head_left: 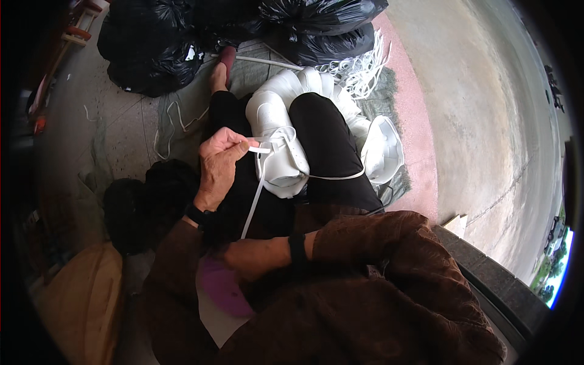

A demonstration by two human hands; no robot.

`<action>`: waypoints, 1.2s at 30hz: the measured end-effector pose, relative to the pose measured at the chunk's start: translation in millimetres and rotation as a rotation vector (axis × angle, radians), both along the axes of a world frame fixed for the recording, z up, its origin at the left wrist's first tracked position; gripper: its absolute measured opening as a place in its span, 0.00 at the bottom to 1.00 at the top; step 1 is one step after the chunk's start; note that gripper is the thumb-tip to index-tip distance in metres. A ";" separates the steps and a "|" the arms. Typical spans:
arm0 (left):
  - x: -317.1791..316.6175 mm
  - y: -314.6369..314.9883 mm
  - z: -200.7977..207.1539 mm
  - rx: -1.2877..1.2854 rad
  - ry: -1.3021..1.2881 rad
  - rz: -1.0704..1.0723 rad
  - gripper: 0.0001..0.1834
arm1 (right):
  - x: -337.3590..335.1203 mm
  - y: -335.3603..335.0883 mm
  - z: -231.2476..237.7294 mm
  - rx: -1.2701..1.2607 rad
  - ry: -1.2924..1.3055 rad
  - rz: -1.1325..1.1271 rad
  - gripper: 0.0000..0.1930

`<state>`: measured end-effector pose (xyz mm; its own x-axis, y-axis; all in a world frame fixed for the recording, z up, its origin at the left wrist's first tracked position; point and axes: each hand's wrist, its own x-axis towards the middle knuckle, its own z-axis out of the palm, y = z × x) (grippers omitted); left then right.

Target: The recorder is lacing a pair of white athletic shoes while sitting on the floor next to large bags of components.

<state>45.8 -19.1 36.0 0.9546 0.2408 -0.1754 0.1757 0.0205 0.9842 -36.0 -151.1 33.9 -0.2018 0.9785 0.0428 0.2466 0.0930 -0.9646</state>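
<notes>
Between my thighs lies a white shoe upper (281,159), with a flat white shoelace (255,204) loosely threaded through its eyelets. My left hand (220,159) is beside its left eyelet row, thumb and fingertips pinched on the lace. From the upper, one strand runs down toward my right forearm. My right hand (236,257) is low, near my lap, under the strand; its fingers are hidden behind my left sleeve. Another lace stretches over my right thigh from the upper. More white shoe uppers (286,85) are stacked beyond, and one upper (383,149) rests right of my thigh.
Black plastic bags (149,45) stand at the far side. A tangled heap of white laces (359,70) lies at the far right on a green-grey sheet (389,100). Loose laces are scattered on the floor at left. A wooden piece (82,304) is at lower left.
</notes>
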 end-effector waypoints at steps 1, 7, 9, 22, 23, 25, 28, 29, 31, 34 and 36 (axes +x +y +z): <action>-10.0 -1.9 -11.4 -0.034 -0.013 -0.013 0.03 | 13.7 -9.9 0.8 -0.002 -0.088 -0.097 0.18; 1.8 -21.7 -11.6 0.871 -0.473 -0.091 0.05 | 69.8 -76.8 8.4 -0.060 -0.201 -0.375 0.13; 0.2 -29.7 -4.7 0.453 -0.274 -0.042 0.05 | 75.6 -86.0 10.7 -0.072 -0.117 -0.453 0.11; 0.7 -19.2 4.7 -0.024 0.173 -0.059 0.05 | 72.7 -86.0 -1.8 -0.029 0.007 -0.643 0.09; 0.9 -24.8 1.7 0.138 0.204 -0.051 0.05 | 73.6 -87.5 -2.2 -0.029 0.009 -0.645 0.09; 1.7 -26.7 -6.6 0.510 0.106 -0.074 0.08 | 76.2 -88.8 -2.0 -0.008 -0.037 -0.665 0.09; 11.5 -31.2 -8.4 0.939 -0.047 -0.178 0.06 | 84.5 -93.0 -1.8 0.008 -0.038 -0.700 0.09; 11.9 -35.2 -5.7 0.870 0.068 -0.220 0.05 | 87.6 -95.0 -1.1 0.007 -0.037 -0.703 0.09; 11.1 -29.6 -14.8 1.003 -0.014 -0.284 0.05 | 91.7 -95.1 2.8 0.012 -0.048 -0.699 0.09; 10.7 -35.9 -19.0 1.234 -0.075 -0.345 0.04 | 96.7 -98.5 2.6 0.014 -0.055 -0.702 0.09; 12.2 -42.7 -17.8 1.336 -0.047 -0.338 0.03 | 98.5 -101.4 2.8 0.017 -0.066 -0.708 0.09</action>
<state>58.0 -61.8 18.3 0.9983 -0.0436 0.0374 -0.0510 -0.9726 0.2268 62.4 -252.6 36.6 0.4798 0.8747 0.0683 0.3110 -0.0967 -0.9455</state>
